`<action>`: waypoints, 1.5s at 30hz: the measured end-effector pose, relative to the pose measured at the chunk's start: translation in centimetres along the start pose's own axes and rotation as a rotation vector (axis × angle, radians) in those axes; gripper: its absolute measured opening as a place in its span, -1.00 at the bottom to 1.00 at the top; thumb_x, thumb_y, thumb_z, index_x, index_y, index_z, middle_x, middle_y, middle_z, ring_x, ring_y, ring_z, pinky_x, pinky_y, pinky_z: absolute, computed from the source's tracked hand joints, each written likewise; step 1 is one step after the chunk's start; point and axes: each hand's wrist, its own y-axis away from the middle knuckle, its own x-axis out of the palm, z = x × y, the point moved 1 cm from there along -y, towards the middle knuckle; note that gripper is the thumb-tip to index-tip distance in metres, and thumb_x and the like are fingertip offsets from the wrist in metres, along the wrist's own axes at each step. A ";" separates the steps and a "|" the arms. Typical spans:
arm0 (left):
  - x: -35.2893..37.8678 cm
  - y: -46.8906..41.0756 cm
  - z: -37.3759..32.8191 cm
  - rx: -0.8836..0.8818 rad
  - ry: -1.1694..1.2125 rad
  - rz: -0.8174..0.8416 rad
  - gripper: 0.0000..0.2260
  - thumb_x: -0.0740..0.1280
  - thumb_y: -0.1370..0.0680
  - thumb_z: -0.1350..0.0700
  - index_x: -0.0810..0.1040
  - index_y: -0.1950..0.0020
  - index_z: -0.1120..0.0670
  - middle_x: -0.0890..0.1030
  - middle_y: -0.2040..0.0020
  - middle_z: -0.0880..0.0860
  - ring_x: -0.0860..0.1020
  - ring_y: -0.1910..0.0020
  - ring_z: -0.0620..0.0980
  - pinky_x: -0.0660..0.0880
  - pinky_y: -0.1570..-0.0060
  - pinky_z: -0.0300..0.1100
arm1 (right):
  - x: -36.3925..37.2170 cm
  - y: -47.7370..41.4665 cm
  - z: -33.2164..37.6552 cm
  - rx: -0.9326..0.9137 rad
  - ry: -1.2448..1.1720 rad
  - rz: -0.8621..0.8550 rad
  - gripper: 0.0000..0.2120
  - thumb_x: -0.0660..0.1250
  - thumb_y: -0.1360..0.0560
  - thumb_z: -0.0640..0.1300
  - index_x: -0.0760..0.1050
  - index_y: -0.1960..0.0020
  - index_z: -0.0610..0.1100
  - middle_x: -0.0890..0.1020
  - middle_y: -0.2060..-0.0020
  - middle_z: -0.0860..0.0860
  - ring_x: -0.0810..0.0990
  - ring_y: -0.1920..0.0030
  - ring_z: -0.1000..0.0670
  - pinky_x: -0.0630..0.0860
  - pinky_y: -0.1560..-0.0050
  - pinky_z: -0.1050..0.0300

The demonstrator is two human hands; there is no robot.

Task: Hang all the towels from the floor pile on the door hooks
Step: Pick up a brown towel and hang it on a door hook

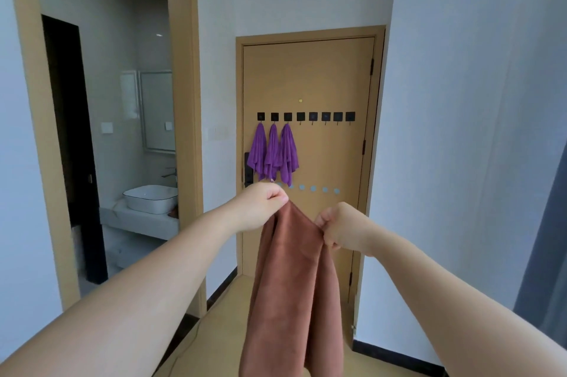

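A person holds a brown towel (294, 284) up before a tan door (322, 76). The left hand (264, 208) pinches its top corner between curled fingers (280, 197) and thumb, while the right hand (337, 229) is closed in a fist round the upper edge, just below and right of that pinch; the cloth hangs straight down beneath both grips. Above and beyond the fingertips runs a row of black hooks (325, 116): three purple towels (273, 152) fill the leftmost three, over the left knuckles, and five are bare, the nearest free hook (300, 117) up and slightly right of the pinched corner. The floor pile is out of view. The step looks best done by holding the corner pinch firm, lifting it over that free hook, seating the cloth fully behind the tip, and only then loosening both grips, so the towel's weight cannot drag it off.
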 end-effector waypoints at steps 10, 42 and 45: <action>2.6 -10.6 3.3 -0.015 0.095 -0.040 -0.77 0.14 -0.64 0.07 0.55 0.03 0.13 0.42 0.36 -0.10 0.36 0.39 -0.13 0.32 0.32 -0.22 | -0.8 -10.5 -2.6 -0.075 -0.412 -0.018 -0.95 0.40 -0.47 -0.29 0.61 0.11 -0.18 0.63 0.28 -0.03 0.61 0.27 0.04 0.52 0.25 0.19; 1.3 -45.2 29.8 0.051 -0.001 -0.044 -0.85 0.31 -0.57 0.05 0.60 -0.10 0.00 0.58 0.27 -0.08 0.60 0.35 -0.06 0.62 0.28 -0.20 | -1.8 -52.4 -6.4 -0.271 0.219 -0.329 -0.82 0.24 -0.57 -0.19 0.62 -0.06 -0.09 0.64 0.08 0.07 0.56 0.08 0.08 0.45 0.06 0.32; 2.2 -49.3 30.9 0.027 0.014 -0.109 -0.91 0.33 -0.56 0.07 0.52 -0.06 0.02 0.59 0.20 -0.02 0.61 0.31 -0.07 0.59 0.30 -0.27 | -3.3 -56.8 -8.1 -0.295 0.229 -0.353 -0.89 0.25 -0.56 -0.19 0.54 -0.01 -0.08 0.62 0.15 0.02 0.55 0.14 0.01 0.41 0.19 0.33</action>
